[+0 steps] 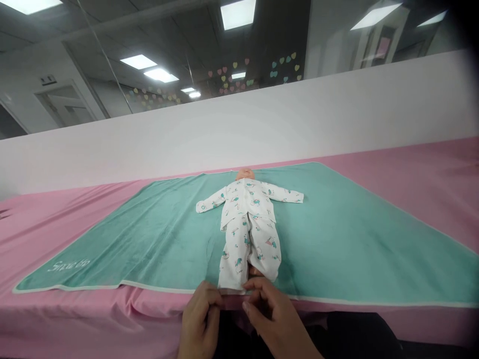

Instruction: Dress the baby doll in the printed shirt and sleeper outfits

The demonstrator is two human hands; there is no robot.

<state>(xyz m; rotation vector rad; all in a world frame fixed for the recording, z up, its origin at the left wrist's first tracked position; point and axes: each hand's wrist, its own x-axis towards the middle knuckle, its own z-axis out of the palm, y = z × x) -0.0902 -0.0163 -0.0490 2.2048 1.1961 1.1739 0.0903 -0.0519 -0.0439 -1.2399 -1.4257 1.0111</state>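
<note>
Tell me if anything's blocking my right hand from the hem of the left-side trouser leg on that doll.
Nothing visible stands between your right hand and that hem; the index fingertip is right by its near corner. Your left hand is at the opposite corner, not in between.

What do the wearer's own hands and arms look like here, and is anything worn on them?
Both the left hand and right hand are bare: no gloves, rings, watch or sleeves show. Plain black clothing appears below.
</note>
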